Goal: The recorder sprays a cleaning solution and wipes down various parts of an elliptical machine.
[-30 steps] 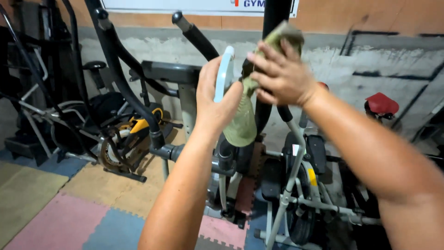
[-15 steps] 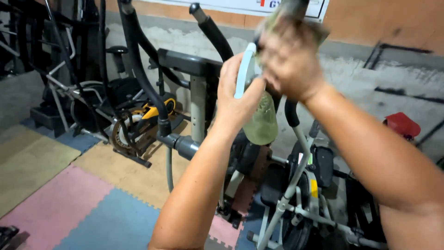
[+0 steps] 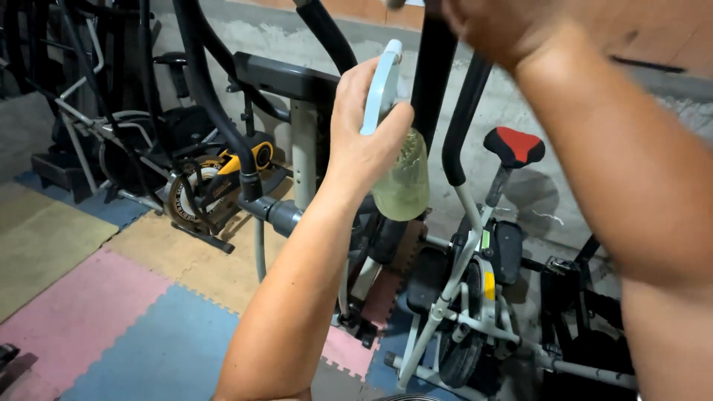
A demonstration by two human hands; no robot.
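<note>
So the spray bottle (image 3: 401,174) is a clear plastic one with a pale, slightly yellowish liquid in the rounded lower part, and a light blue-white trigger head on top. It's held upright up in the air, right in front of a black upright bar of the exercise machine, with the trigger head poking up above the grip.

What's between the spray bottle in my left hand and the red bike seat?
In the head view, one black upright handlebar stands between the spray bottle in the left hand and the red seat; otherwise only wall behind.
</note>
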